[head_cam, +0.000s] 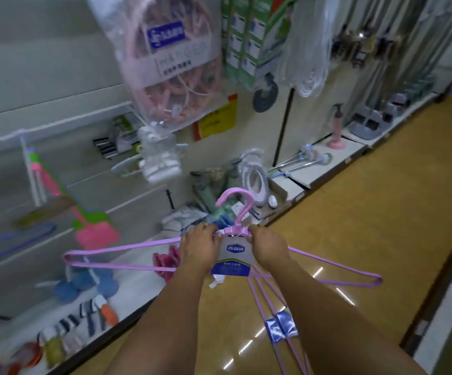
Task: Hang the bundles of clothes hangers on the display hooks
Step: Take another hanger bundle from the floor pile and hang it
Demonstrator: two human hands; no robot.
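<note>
Carrying is the step in hand: left hand (196,246) and right hand (269,246) both grip a lilac hanger bundle (234,239) by its neck, above the yellow floor (368,226). Next, its pink hook (235,201) needs lifting to a free display hook on the shelving (57,115) at left

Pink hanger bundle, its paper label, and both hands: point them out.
pink hanger bundle (237,205): head view, on the hook's stem.
paper label (235,259): head view, label's middle.
left hand (198,246): head view, back of hand.
right hand (268,246): head view, back of hand.
</note>
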